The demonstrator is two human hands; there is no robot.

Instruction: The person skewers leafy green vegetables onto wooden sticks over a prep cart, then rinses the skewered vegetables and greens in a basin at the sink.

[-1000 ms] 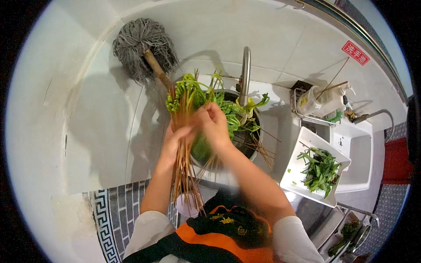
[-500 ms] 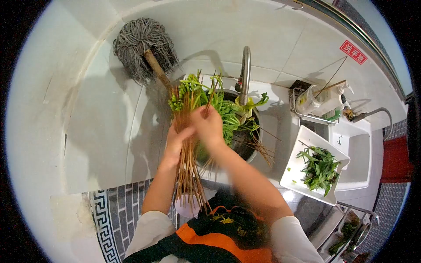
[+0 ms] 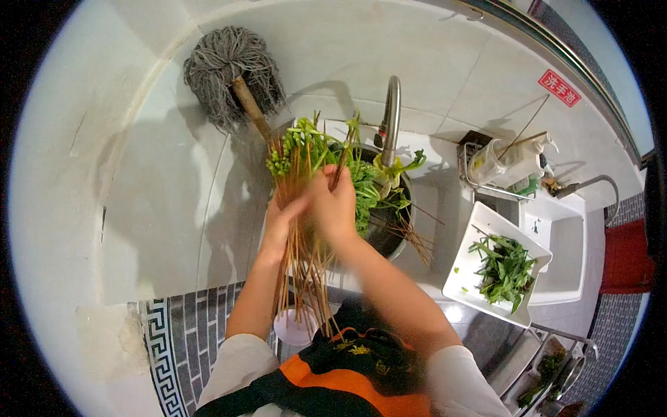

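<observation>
My left hand (image 3: 280, 221) is wrapped round a bundle of thin brown skewers (image 3: 303, 260) with green vegetable pieces (image 3: 281, 156) at their upper ends. Against the bundle, my right hand (image 3: 333, 205) is pinched round a few skewers whose tips rise above its fingers; it is partly blurred. Behind and right of my hands, leafy greens (image 3: 365, 184) fill a round metal basin (image 3: 406, 236) in the white sink (image 3: 441, 201). More bare skewers (image 3: 415, 240) lean over the basin's right rim.
A curved faucet (image 3: 394, 111) stands over the basin. The grey mop (image 3: 233, 73) leans at upper left. To the right are a white tray (image 3: 462, 278) with cut leaves (image 3: 506, 270), a wire rack with bottles (image 3: 521, 163) and a second sink (image 3: 566, 243). Below sits a pinkish container (image 3: 294, 328).
My right hand has shifted slightly, and the skewers in its fingers now stand more clearly above it. The lower ends of the bundle are more spread. My left hand stays round the bundle.
</observation>
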